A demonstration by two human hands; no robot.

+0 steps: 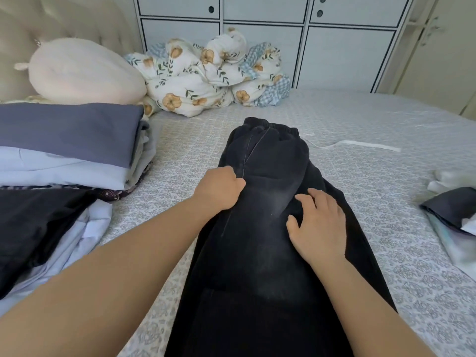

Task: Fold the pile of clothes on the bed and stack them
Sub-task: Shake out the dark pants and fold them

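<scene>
We see black trousers (273,228) lying lengthwise in the middle of the bed (386,202), the elastic waist at the far end. Our left hand (219,188) is curled at the left edge of the trousers, and the fingers seem to pinch the cloth there. Our right hand (318,224) lies flat on the trousers with the fingers spread and holds nothing. On the left side there is a stack of folded clothes (69,145). A small heap of clothes (453,217) is at the right edge. A flowered blanket (211,76) lies bunched near the wall.
</scene>
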